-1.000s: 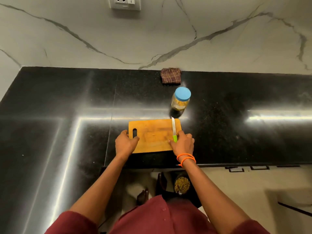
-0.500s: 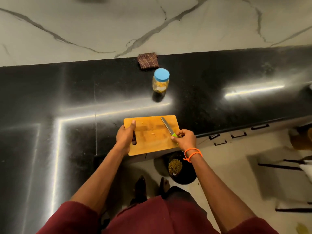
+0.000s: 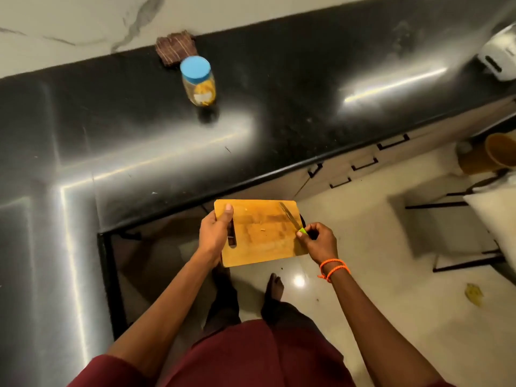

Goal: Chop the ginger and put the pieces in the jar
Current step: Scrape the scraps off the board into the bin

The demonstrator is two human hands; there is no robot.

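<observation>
A wooden cutting board (image 3: 259, 236) hangs in the air off the counter's front edge, above the floor. My left hand (image 3: 216, 233) grips its left side by the handle slot, thumb on top. My right hand (image 3: 317, 241) holds a knife (image 3: 290, 217) by its green handle, the blade lying across the board's right part. A few tiny ginger scraps (image 3: 262, 229) dot the board. The jar (image 3: 198, 81), closed with a blue lid and holding yellowish pieces, stands far back on the black counter (image 3: 279, 107).
A brown checked cloth (image 3: 174, 48) lies behind the jar against the marble wall. A white appliance (image 3: 499, 57) sits at the counter's far right. Drawers with black handles run under the counter. A stool frame and a yellowish container (image 3: 491, 157) stand on the floor at right.
Both hands have lifted the board with the knife off the counter and drawn it back over the floor. The view has swung right and down; the jar stays put.
</observation>
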